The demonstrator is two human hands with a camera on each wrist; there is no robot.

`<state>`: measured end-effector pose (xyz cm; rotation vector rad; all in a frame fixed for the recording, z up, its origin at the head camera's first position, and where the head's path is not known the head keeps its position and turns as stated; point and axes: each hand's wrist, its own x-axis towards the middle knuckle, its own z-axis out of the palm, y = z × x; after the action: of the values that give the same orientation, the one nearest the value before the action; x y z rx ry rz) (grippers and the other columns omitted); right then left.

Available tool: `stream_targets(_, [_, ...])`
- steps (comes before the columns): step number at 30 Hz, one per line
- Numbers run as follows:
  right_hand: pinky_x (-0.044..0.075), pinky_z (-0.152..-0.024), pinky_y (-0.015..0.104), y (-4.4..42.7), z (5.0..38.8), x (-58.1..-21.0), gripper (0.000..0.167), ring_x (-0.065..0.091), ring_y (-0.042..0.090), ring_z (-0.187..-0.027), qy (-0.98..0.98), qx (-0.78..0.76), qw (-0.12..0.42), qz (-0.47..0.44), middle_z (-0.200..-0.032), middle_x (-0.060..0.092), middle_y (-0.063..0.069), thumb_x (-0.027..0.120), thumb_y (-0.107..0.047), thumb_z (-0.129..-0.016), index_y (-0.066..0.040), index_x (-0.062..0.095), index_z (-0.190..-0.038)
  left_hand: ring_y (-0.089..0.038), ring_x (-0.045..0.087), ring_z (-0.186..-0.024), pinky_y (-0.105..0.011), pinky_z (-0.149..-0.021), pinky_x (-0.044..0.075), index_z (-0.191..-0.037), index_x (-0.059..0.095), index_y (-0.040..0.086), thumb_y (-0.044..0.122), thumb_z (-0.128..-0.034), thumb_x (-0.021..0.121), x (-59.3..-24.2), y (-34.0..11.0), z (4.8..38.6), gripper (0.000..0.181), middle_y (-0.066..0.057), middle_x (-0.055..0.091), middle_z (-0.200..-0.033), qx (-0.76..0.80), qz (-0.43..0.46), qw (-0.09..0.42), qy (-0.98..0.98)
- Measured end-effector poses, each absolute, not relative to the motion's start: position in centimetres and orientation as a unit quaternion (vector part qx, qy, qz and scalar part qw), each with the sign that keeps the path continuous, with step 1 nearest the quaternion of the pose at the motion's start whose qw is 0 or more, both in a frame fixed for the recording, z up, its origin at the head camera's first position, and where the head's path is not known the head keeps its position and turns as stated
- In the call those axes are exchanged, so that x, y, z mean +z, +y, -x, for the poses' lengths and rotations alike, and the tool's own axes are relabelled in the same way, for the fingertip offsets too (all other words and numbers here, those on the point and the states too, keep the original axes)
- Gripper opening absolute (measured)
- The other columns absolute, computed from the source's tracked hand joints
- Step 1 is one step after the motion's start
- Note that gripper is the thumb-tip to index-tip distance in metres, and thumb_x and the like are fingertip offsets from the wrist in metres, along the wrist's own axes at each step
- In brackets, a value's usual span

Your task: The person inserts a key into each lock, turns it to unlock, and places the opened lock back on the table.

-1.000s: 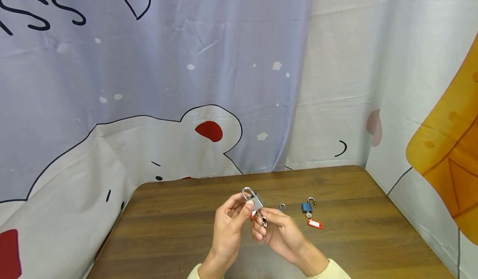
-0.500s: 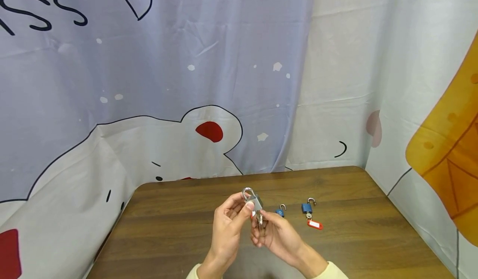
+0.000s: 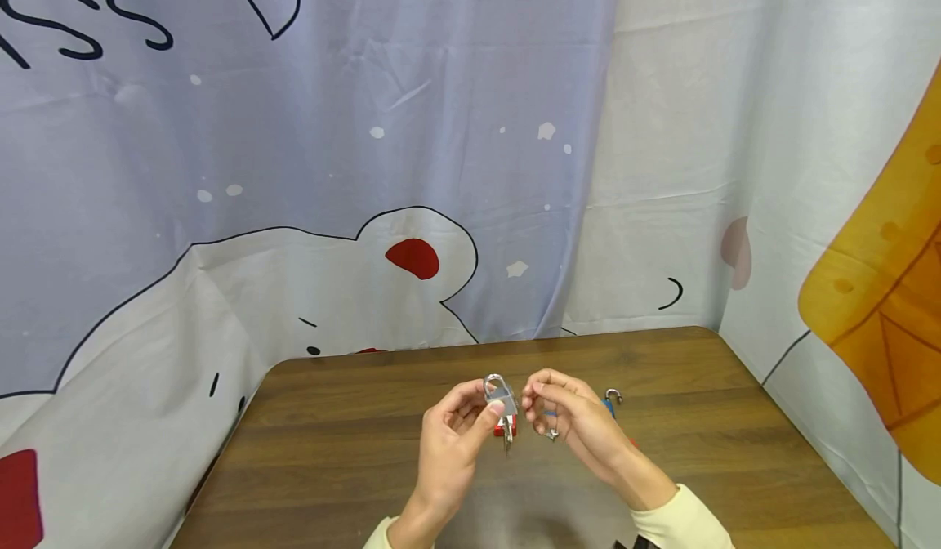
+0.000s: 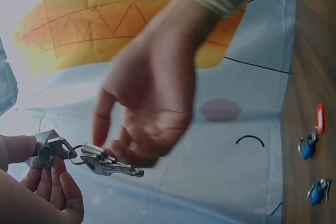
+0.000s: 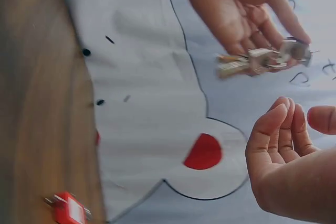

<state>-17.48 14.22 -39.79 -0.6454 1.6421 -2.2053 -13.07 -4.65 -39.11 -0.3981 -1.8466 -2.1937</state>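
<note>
My left hand (image 3: 451,443) holds a small silver padlock (image 3: 501,399) between thumb and fingers, its shackle upward. From the padlock's underside hangs a ring of keys (image 4: 107,161), with one key at the lock body in the left wrist view. To the right, my right hand (image 3: 584,422) is apart from the padlock. Its fingers are loosely bent with nothing between them, and it blurs in the left wrist view. Behind the hanging keys, a red tag (image 5: 68,209) with a white label lies on the table.
Two blue padlocks (image 4: 308,148) lie on the wooden table (image 3: 353,435), partly covered by my right hand in the head view. Another red tag (image 4: 320,118) lies near one of them. A printed curtain (image 3: 441,124) hangs behind the table.
My right hand has let go of the keys and moved right and up, away from the padlock. The keys now hang free. My left hand keeps nearly the same place with the padlock.
</note>
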Motion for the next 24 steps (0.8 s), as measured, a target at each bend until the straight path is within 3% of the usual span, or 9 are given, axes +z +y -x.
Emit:
stream_targets(9, [0.053, -0.065, 0.026, 14.7, 17.5, -36.3, 0.013, 0.062, 0.010, -0.077, 0.707, -0.641, -0.003, 0.299, -0.089, 0.064, 0.002, 0.053, -0.013, -0.100, -0.003, 0.061, -0.102, -0.009, 0.067, -0.092, -0.023, -0.091, 0.054, -0.105, 0.067, 0.001, 0.004, -0.0855, 0.073, -39.6, -4.5, 13.2, 0.020, -0.015, 0.070, -0.098, -0.703, 0.160, 0.154, -0.676])
stream_targets(16, [0.054, -0.067, 0.025, 14.3, 17.0, -34.7, 0.012, 0.062, 0.006, -0.077, 0.768, -0.498, -0.140, 0.378, -0.091, 0.068, -0.004, 0.066, -0.010, -0.091, -0.017, 0.067, -0.101, -0.008, 0.065, -0.088, -0.025, -0.086, 0.055, -0.103, 0.068, 0.007, 0.010, -0.0863, 0.074, -40.2, -4.6, 13.4, 0.018, -0.010, 0.071, -0.095, -0.657, 0.194, 0.180, -0.705])
stream_targets(24, [0.051, -0.062, 0.023, 14.0, 16.9, -34.8, 0.011, 0.057, 0.001, -0.070, 0.777, -0.419, -0.190, 0.429, -0.088, 0.067, -0.008, 0.072, -0.014, -0.087, -0.020, 0.068, -0.096, -0.008, 0.064, -0.088, -0.028, -0.086, 0.054, -0.102, 0.068, 0.014, 0.016, -0.0856, 0.076, -40.9, -4.8, 13.5, 0.018, 0.001, 0.070, -0.094, -0.615, 0.199, 0.197, -0.737])
